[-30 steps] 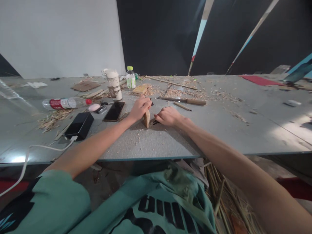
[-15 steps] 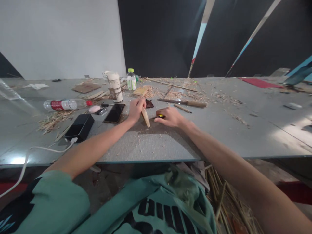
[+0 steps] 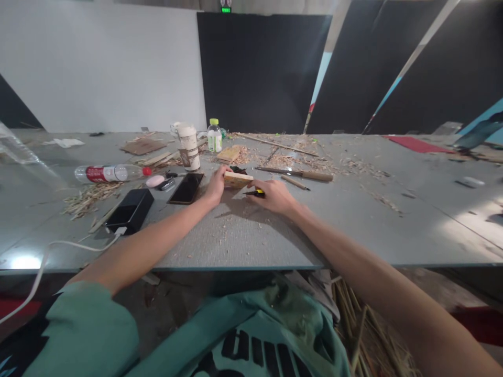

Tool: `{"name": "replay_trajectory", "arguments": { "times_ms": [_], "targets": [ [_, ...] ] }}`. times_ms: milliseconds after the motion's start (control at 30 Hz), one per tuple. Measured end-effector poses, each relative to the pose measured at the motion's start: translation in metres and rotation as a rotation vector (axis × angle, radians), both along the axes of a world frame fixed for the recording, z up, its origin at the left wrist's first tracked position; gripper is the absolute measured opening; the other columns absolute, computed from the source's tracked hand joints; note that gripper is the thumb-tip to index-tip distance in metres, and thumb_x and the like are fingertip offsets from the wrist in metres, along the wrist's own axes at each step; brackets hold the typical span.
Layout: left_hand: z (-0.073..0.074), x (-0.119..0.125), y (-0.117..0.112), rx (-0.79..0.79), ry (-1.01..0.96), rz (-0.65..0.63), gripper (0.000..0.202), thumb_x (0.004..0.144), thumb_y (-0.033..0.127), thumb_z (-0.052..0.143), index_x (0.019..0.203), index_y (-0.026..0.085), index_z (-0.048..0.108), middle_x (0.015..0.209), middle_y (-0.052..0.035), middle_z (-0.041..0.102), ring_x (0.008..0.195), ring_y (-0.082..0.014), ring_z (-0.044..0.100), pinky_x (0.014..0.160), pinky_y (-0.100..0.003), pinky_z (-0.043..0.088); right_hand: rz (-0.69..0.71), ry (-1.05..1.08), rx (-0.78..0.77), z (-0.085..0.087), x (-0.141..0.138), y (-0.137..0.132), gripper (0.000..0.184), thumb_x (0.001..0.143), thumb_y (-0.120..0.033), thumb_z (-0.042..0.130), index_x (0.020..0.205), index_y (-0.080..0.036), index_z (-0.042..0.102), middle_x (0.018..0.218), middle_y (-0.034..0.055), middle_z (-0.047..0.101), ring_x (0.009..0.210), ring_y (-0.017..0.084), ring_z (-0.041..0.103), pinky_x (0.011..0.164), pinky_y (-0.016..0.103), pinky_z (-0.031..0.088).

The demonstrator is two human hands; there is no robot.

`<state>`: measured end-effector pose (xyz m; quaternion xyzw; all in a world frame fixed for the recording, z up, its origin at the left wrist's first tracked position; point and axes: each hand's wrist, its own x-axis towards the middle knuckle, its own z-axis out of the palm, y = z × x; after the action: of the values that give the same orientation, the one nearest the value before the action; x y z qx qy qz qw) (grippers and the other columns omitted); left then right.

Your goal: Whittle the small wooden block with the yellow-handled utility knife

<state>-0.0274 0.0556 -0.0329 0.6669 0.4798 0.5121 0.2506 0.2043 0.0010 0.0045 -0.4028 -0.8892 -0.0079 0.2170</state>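
Note:
My left hand (image 3: 217, 184) is closed on the left end of a small flat wooden block (image 3: 238, 179), held a little above the table. In my right hand (image 3: 272, 195) is a yellow and black utility knife (image 3: 258, 193), its dark tip pointing left below the block. The right fingers come up to the block's right end; whether they touch it I cannot tell. Behind the block lies a dark, crumpled-looking piece (image 3: 238, 170), partly hidden. To the right rest a long wooden-handled knife (image 3: 314, 175) and a short thin wooden-handled tool (image 3: 295, 182).
A phone (image 3: 186, 188), a black box (image 3: 131, 211) with a white cable, and a lying plastic bottle (image 3: 112, 173) are at the left. Stacked paper cups (image 3: 187, 148) and a green-capped bottle (image 3: 214, 136) stand behind. Wood shavings (image 3: 283, 157) cover the back of the table (image 3: 220, 246).
My left hand has turned the wooden block from pointing down toward me to lying crosswise, nearer the right hand. The right hand still holds the utility knife. The head view has tipped up slightly.

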Motion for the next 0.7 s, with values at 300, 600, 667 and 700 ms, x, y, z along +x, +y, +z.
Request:
{"name": "replay_trajectory", "arguments": {
  "times_ms": [300, 600, 667, 700],
  "targets": [
    [0.025, 0.018, -0.03, 0.031, 0.311, -0.29, 0.061, 0.109, 0.059, 0.023, 0.143, 0.027, 0.063, 0.142, -0.0115, 0.066, 0.133, -0.0307, 0.059, 0.12, -0.048, 0.039, -0.062, 0.161, 0.008, -0.002, 0.016, 0.015, 0.031, 0.094, -0.034, 0.06, 0.122, -0.022, 0.068, 0.096, 0.0057, 0.076, 0.077, 0.02, 0.064, 0.066, 0.028, 0.031],
    [0.014, 0.019, -0.035, 0.129, 0.475, -0.47, 0.088, 0.102, 0.077, 0.023, 0.172, 0.026, 0.006, 0.181, -0.0132, 0.01, 0.167, -0.0339, 0.009, 0.135, -0.057, 0.006, 0.113, 0.3, 0.029, 0.001, 0.017, 0.015, 0.017, 0.098, -0.037, 0.056, 0.098, -0.021, 0.061, 0.082, 0.0025, 0.066, 0.068, 0.017, 0.053, 0.065, 0.028, 0.031],
    [0.011, 0.022, -0.036, 0.15, 0.507, -0.477, 0.102, 0.097, 0.081, 0.041, 0.171, 0.026, -0.002, 0.181, -0.0152, 0.001, 0.168, -0.0372, 0.003, 0.134, -0.06, 0.005, 0.144, 0.316, 0.023, 0.0, 0.019, 0.017, 0.018, 0.1, -0.037, 0.054, 0.098, -0.02, 0.061, 0.082, 0.0021, 0.065, 0.068, 0.016, 0.052, 0.065, 0.028, 0.032],
    [0.01, 0.023, -0.037, 0.166, 0.508, -0.463, 0.107, 0.094, 0.079, 0.051, 0.171, 0.025, 0.0, 0.181, -0.0164, 0.002, 0.167, -0.0383, 0.004, 0.134, -0.06, 0.008, 0.162, 0.316, 0.023, 0.0, 0.019, 0.017, 0.019, 0.101, -0.036, 0.053, 0.1, -0.02, 0.062, 0.084, 0.0024, 0.066, 0.069, 0.016, 0.053, 0.066, 0.027, 0.033]
  ]
}}
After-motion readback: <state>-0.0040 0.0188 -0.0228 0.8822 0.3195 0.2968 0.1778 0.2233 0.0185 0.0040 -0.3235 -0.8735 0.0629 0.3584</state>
